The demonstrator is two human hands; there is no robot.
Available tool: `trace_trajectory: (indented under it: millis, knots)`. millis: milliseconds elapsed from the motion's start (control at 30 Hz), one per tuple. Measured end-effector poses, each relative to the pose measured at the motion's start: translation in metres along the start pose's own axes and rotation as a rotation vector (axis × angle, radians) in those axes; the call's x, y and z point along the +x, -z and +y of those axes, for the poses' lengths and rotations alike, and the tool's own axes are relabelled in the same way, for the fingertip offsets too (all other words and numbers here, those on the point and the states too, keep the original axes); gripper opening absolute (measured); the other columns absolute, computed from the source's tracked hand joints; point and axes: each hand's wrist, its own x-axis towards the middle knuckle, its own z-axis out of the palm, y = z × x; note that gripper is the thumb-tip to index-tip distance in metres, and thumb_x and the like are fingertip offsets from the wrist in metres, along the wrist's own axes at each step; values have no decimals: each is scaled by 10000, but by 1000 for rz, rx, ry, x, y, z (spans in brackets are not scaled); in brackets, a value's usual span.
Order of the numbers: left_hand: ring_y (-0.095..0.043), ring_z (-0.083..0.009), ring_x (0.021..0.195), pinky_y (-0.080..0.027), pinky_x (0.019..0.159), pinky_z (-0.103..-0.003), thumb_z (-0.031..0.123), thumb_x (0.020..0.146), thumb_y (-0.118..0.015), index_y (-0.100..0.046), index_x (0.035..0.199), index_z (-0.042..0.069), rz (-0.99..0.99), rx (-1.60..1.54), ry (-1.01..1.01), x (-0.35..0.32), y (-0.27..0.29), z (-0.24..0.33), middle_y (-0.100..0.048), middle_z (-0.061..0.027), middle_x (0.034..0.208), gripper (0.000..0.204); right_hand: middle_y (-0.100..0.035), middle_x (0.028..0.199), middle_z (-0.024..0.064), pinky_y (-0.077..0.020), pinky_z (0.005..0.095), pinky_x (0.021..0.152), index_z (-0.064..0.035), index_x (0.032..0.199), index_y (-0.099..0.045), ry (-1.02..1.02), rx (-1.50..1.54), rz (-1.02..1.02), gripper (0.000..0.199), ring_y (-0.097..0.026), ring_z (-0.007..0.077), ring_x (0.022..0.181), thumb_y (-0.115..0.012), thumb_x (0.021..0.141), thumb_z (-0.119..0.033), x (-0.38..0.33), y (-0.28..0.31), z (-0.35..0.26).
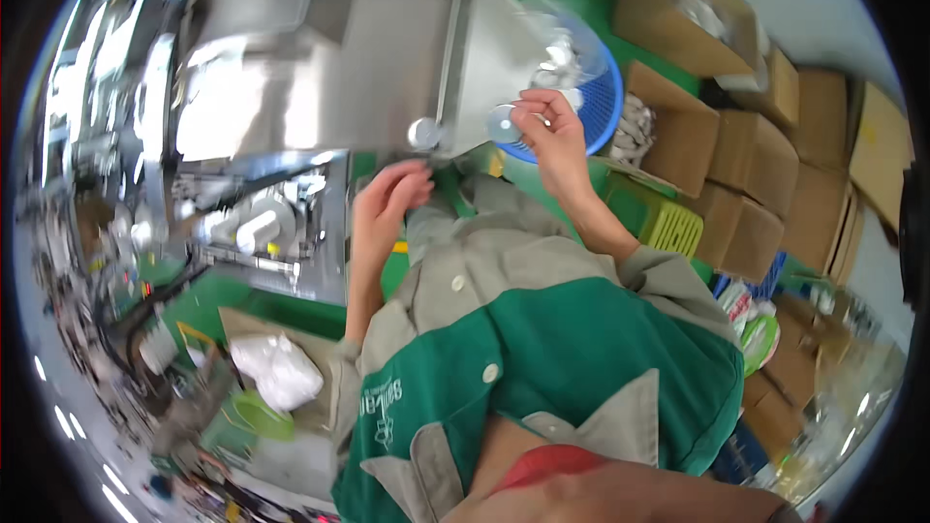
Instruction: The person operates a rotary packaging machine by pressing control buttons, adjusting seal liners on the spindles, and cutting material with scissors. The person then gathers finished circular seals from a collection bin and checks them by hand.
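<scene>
My right hand is raised over the edge of a metal chute, with thumb and fingers pinched on a small round, pale, shiny piece, perhaps a cap or lid. My left hand is held lower, in front of the chute, its fingers loosely bent and the thumb apart, with nothing visible in them. A similar round piece is at the near edge of the metal chute. Just beyond my right hand stands a blue basket, lined with a clear bag that holds several whitish, shiny pieces.
Cardboard boxes are stacked on the right, and an open one holds pale pieces. A yellow-green crate stands beside them. Machinery with a metal frame is at left. A white bag lies lower left.
</scene>
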Motion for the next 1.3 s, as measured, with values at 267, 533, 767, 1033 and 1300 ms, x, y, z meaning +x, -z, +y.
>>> trace_trajectory:
  millis: [267, 533, 767, 1033, 1300]
  knots:
    - [-618, -149, 693, -518, 650, -259, 112, 858, -584, -588, 923, -50, 293, -402, 49, -23, 23, -33, -630, -103, 803, 174, -582, 974, 82, -470, 221, 718, 4, 1048, -517, -131, -155, -402, 224, -581, 120, 882, -579, 840, -47, -23, -112, 36]
    - [-612, -151, 663, -522, 619, -260, 122, 842, -603, -595, 884, -41, 605, -629, 90, -70, 89, -64, -623, -99, 774, 168, -595, 871, 16, -452, 197, 571, -12, 1032, -550, -382, -341, -726, 201, -543, 48, 748, -570, 865, -122, -39, -175, 94]
    - [-618, -145, 658, -522, 613, -248, 126, 842, -606, -591, 879, -39, 712, -677, 95, -89, 123, -85, -625, -106, 767, 169, -596, 824, 20, -441, 187, 542, 4, 1026, -547, -461, -481, -832, 224, -552, 41, 671, -599, 834, -99, -47, -211, 126]
    - [-614, -120, 711, -504, 634, -238, -11, 814, -595, -594, 863, -10, 948, -201, -177, -102, 137, -96, -641, -68, 839, 49, -631, 909, 73, -494, 220, 601, -3, 886, -579, 18, -513, -1001, 138, -611, 127, 741, -602, 755, 36, -50, -225, 146]
    - [-640, -198, 738, -494, 618, -256, -129, 666, -636, -588, 803, 35, 953, 320, -605, -104, 149, -93, -665, -96, 837, 219, -633, 943, 103, -534, 286, 648, -25, 820, -598, 764, -471, -1115, 207, -627, 230, 787, -587, 663, 109, -51, -231, 141]
